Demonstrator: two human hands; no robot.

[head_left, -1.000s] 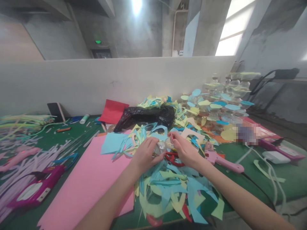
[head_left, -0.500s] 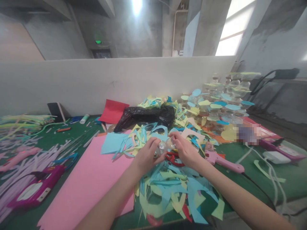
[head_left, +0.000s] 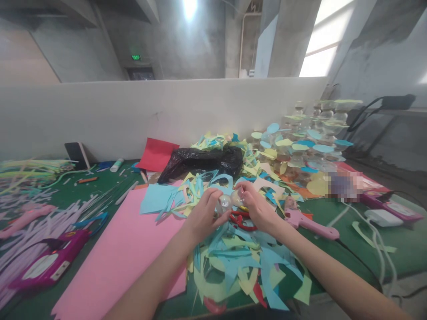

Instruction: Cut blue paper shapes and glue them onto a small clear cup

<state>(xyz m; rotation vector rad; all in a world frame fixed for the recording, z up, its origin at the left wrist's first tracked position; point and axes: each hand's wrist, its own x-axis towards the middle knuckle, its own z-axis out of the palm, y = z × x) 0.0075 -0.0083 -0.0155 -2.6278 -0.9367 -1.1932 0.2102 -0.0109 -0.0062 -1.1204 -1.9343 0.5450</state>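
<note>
My left hand [head_left: 206, 210] is closed around a small clear plastic piece, rounded and shiny, like a little bottle part [head_left: 225, 202]. My right hand [head_left: 257, 205] grips a second clear piece [head_left: 237, 198] directly to its right. The two pieces meet end to end or nearly so; I cannot tell if they are joined. Just under my right hand lie red-handled scissors [head_left: 245, 221], partly covered. Blue, green and yellow paper scraps [head_left: 240, 262] spread below both hands.
Pink card sheets [head_left: 133, 249] lie at left. A pink glue gun [head_left: 312, 223] rests to the right, its cord trailing off. Clear hourglass-shaped pieces with paper discs [head_left: 322, 138] crowd the back right. A black plastic bag [head_left: 203, 162] sits ahead, and purple strips [head_left: 50, 226] at far left.
Both hands stay in nearly the same place. My right hand has shifted very slightly on its clear piece, and the two pieces have turned a little.
</note>
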